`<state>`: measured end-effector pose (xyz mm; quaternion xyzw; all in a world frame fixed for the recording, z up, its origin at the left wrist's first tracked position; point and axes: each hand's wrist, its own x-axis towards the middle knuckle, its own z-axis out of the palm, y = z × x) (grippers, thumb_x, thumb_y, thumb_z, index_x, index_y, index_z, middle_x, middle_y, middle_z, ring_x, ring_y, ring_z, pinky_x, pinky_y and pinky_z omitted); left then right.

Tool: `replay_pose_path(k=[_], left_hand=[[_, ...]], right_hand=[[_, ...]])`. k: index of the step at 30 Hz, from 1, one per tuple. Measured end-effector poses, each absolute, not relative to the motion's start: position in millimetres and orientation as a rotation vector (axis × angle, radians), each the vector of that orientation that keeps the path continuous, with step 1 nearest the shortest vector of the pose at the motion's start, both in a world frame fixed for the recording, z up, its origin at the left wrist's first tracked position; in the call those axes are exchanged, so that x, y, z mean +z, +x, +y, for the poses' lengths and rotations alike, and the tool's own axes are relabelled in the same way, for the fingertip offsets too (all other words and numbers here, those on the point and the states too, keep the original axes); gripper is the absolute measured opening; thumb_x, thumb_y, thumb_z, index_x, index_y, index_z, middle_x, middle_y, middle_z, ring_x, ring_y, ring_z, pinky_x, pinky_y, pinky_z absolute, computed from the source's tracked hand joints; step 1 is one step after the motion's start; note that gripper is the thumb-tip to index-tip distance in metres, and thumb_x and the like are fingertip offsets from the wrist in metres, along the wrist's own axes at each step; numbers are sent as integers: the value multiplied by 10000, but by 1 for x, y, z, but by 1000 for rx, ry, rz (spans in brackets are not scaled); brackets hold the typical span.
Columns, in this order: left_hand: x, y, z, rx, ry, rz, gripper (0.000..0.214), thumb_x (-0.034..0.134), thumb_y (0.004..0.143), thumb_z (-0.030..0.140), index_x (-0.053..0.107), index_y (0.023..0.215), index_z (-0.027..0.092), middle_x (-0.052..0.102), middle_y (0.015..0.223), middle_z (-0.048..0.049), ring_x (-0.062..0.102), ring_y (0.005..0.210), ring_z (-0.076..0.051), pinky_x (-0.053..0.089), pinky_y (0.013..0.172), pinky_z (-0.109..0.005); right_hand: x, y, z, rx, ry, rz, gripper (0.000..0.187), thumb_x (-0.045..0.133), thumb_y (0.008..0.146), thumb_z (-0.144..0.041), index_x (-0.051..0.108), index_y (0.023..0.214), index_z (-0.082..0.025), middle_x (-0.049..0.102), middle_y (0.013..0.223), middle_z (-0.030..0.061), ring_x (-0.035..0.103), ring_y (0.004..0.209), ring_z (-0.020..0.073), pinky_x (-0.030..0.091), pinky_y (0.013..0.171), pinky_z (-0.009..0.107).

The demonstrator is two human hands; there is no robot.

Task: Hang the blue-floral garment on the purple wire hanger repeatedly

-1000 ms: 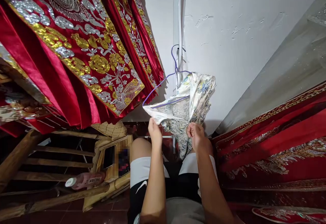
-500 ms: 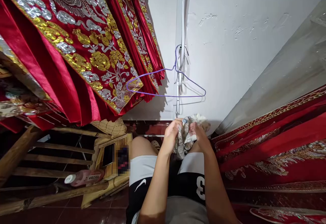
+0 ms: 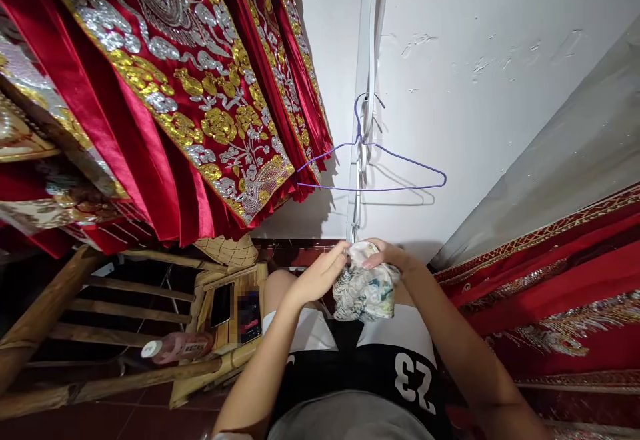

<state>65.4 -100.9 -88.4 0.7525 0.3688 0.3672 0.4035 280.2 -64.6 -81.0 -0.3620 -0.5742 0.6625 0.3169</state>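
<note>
A bunched white cloth (image 3: 373, 290) with a grey, blue-green and yellowish pattern is held up between both hands above my lap. My left hand (image 3: 323, 273) pinches its left edge near the top, fingers close together. On the upper right, my right hand (image 3: 391, 257) grips the same cloth, with the thumb lying across its pale front. The cloth's far side and some fingertips are hidden. Just beyond the hands, a purple wire hanger (image 3: 400, 188) hangs bare from a white strap (image 3: 371, 60) along the wall.
Red dresses with gold and silver embroidery (image 3: 220, 127) hang at the left. More red beaded fabric (image 3: 565, 293) hangs at the right beside a greyish sheer cover (image 3: 565, 140). A bamboo chair (image 3: 150, 377) on the left holds a pink bottle (image 3: 183, 348) and a phone (image 3: 249, 317).
The cloth has been turned and bunched so that a fuller, rounded side faces me. My right hand has shifted to its upper edge. The hanger has swung and the view has shifted slightly.
</note>
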Motion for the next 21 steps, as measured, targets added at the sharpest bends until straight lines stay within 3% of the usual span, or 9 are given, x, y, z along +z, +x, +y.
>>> replay_pose_path(k=[3,5,7,9,11,12,15,17,21], left_hand=[[-112,48,-95,604,1914,886,538,460,1014,590,673,730,186,637,668,-20,561,642,-179,456,664,-282],[-120,39,-97,509,1907,854,509,539,998,534,657,658,174,625,659,-22,571,653,-169,457,686,-276],[-117,34,-100,690,1903,883,353,630,964,456,711,768,174,695,866,-67,646,855,-201,494,837,-299],[-105,33,-102,997,1867,943,236,715,911,393,725,1057,207,679,1196,-112,628,1152,-246,468,1026,-341],[-90,38,-103,1156,1808,936,519,777,858,360,607,1336,252,585,1418,-129,550,1326,-274,423,1121,-365],[-83,41,-102,1136,1799,905,595,783,849,363,563,1391,256,585,1425,-127,556,1321,-280,437,1109,-362],[-71,49,-98,848,1931,805,333,709,890,438,693,1113,191,710,1056,-74,655,989,-248,512,900,-317],[-72,47,-94,682,2064,815,322,632,929,479,691,852,172,678,823,-31,615,792,-203,488,781,-288],[-77,26,-92,549,2207,1097,380,555,967,493,651,760,189,676,751,-24,574,677,-186,402,661,-266]], right_hand=[[-43,292,-50,1796,-945,-1500,240,807,528,-241,669,711,-168,662,644,14,602,571,163,482,526,263],[-18,297,-44,1548,-918,-1535,190,801,545,-208,633,629,-179,602,594,-15,532,536,123,410,488,229],[1,295,-44,1380,-876,-1619,221,813,571,-200,592,583,-192,545,570,-36,478,529,104,366,475,218],[13,288,-48,1362,-835,-1787,194,809,634,-216,617,615,-193,554,596,-34,478,548,108,375,487,220],[19,278,-55,1406,-779,-2018,74,753,722,-212,685,708,-186,617,663,-16,523,592,122,413,520,225],[20,273,-58,1427,-739,-2138,15,711,758,-197,718,761,-184,654,702,-6,550,617,131,434,538,227],[23,271,-63,1444,-637,-2415,165,614,818,-172,776,848,-184,730,783,21,613,669,155,482,577,240],[24,280,-60,1395,-678,-2469,215,584,840,-180,797,863,-186,754,802,35,648,696,177,510,606,260],[15,303,-37,908,-921,-2103,350,594,789,-134,811,1051,-218,788,1048,65,718,977,259,572,853,374]])
